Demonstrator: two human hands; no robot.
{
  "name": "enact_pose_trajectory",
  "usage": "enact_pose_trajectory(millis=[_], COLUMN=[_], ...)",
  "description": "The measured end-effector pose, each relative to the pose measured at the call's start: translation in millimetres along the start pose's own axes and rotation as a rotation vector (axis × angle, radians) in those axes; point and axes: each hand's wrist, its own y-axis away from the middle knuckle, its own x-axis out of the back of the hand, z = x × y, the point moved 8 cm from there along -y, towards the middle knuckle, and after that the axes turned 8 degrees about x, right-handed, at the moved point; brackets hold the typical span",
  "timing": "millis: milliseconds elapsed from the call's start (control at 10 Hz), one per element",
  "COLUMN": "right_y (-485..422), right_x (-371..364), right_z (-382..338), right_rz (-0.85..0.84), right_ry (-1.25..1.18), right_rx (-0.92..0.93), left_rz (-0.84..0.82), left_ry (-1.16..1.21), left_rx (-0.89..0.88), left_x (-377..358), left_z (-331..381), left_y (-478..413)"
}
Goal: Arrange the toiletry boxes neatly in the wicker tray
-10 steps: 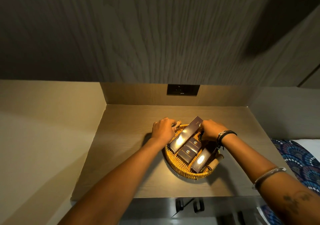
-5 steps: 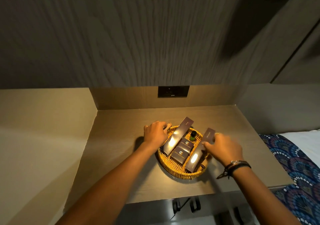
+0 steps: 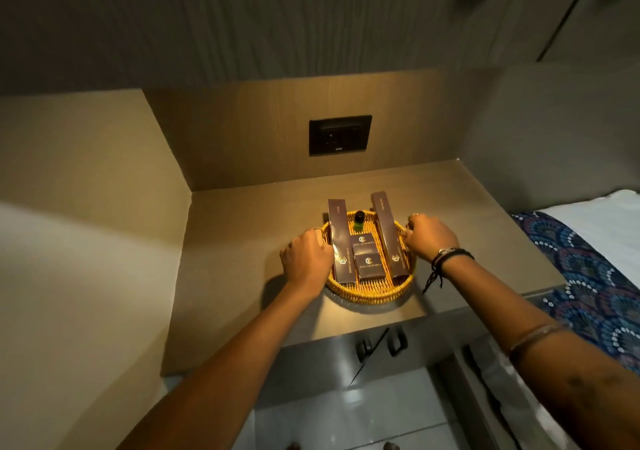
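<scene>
A round wicker tray (image 3: 370,290) sits on the brown shelf. In it lie two long dark boxes, one on the left (image 3: 340,241) and one on the right (image 3: 387,231), both pointing away from me. Between them are two small square boxes, the far one (image 3: 363,243) and the near one (image 3: 370,266), with a small dark bottle (image 3: 359,221) behind them. My left hand (image 3: 306,259) grips the tray's left rim. My right hand (image 3: 429,236) grips the right rim beside the right long box.
The shelf (image 3: 242,276) is boxed in by a side panel on the left and a back wall with a black socket plate (image 3: 340,134). A bed with a patterned blue cover (image 3: 588,276) lies to the right. Tiled floor shows below the shelf's front edge.
The tray has been turned so the boxes now point straight away instead of diagonally. My right hand moved from the right long box to the tray's right rim.
</scene>
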Motion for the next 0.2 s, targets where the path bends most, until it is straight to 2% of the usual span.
enact_pose_trajectory(millis=[100, 200], right_y=[9, 33], right_x=[5, 21], right_z=[-2, -12], right_rz=[-0.033, -0.017], right_ry=[-0.007, 0.129], right_rx=[0.021, 0.086], left_rz=[-0.026, -0.037], left_ry=[-0.011, -0.086], left_rx=[0.006, 0.016], left_x=[4, 25], left_z=[3, 15], left_y=[10, 22])
